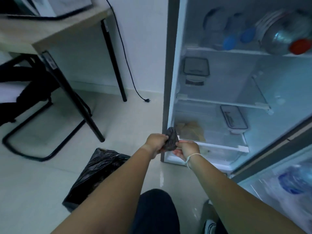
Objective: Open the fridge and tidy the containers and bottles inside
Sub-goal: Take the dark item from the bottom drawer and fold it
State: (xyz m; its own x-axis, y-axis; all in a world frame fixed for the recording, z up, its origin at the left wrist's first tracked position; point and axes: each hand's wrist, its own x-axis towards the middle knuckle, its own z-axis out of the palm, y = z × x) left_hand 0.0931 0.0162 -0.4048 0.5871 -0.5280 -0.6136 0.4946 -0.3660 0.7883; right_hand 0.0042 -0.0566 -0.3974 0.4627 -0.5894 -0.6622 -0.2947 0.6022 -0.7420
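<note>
The fridge (170, 68) stands open on the right. Both my hands hold a dark crumpled cloth (171, 138) in front of its lower left corner: my left hand (156, 142) grips it from the left, my right hand (186, 148) from the right. On the top shelf lie a big bottle with a red cap (285, 36), bottles with blue caps (230, 42) and a round container (213, 26). A clip-lid container (195, 66) sits on the middle shelf, another clip-lid container (233, 119) on the lower one. A brownish bag (190, 130) lies beside it.
A black rubbish bag (94, 173) stands open on the tiled floor to my left. A wooden table with black legs (70, 92) and a black chair (25, 92) are further left. A power cable (128, 68) hangs by the wall. The fridge door (278, 183) with a bottle is at right.
</note>
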